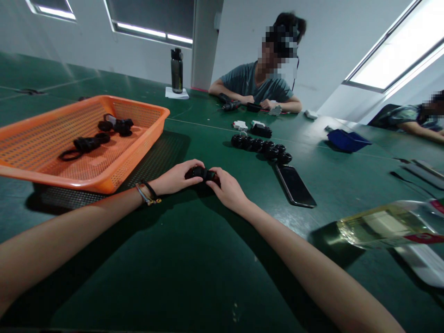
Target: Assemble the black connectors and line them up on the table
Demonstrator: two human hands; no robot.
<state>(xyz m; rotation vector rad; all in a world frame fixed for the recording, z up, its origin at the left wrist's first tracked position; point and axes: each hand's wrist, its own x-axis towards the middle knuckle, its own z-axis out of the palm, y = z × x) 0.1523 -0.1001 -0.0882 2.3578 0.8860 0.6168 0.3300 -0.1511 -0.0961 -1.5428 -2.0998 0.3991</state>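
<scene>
Both my hands meet at the middle of the green table (180, 277) around one small black part (202, 174). My left hand (176, 178) curls its fingers over the part's left end. My right hand (227, 187) pinches its right end. A row of several similar black round parts (262, 148) lies a little beyond my hands. An orange mesh basket (138, 152) to the left holds a few black parts and rings (85, 144).
A dark phone (295, 186) lies right of my hands. A clear bottle (385, 229) lies on its side at the right. A blue tray (347, 140), white pieces (240, 125) and a dark drink bottle (176, 70) sit farther back. Two other people sit across the table.
</scene>
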